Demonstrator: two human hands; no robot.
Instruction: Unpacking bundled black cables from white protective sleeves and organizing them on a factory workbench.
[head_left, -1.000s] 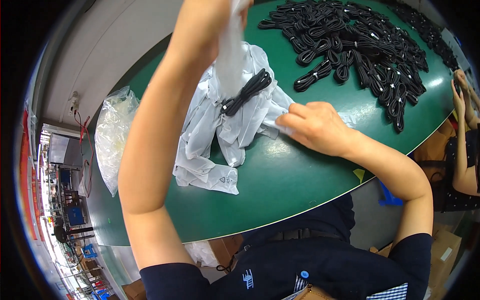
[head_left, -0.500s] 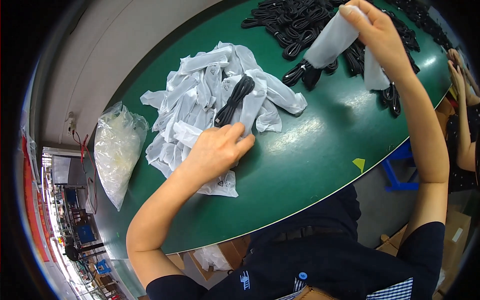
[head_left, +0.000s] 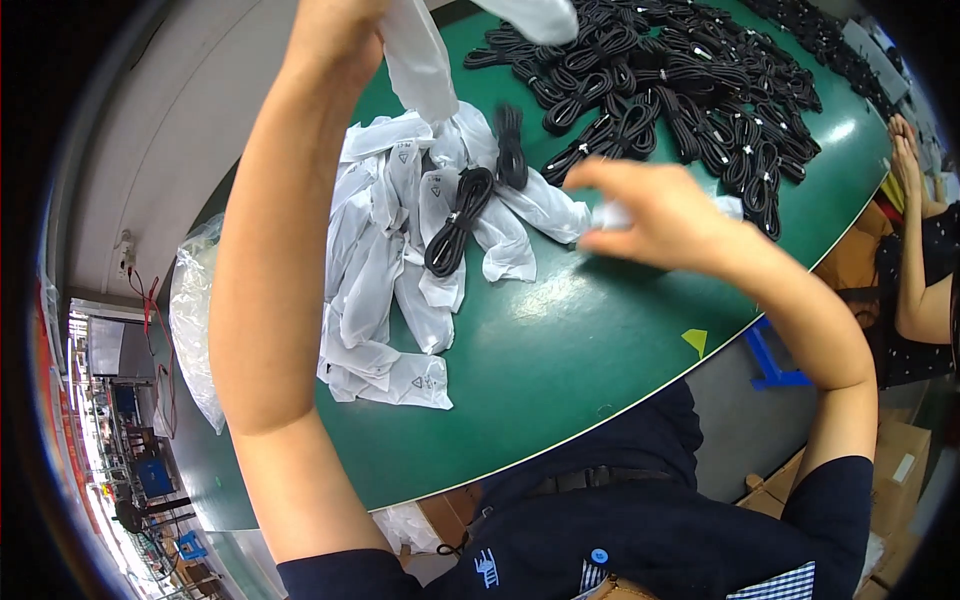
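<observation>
At the top edge my left hand is partly cut off, closed on a white bag that hangs over the bag pile. A second white bag shows blurred beside it; what holds it is out of view. My right hand, smeared by motion, has thumb and forefinger spread. A white bag shows on both sides of its palm, apparently held by the other fingers. On the pile of white bags lies a bundled black cable. Near it is another cable bundle, blurred.
A large heap of bundled black cables covers the far right of the green table. A clear plastic bag stands at left, partly behind my left forearm. Another person's hands are at the right edge.
My left hand has gone from the pile up to the top edge, now with a white bag. My right hand has dropped down and left from the cable heap. A second cable bundle shows at the pile.
</observation>
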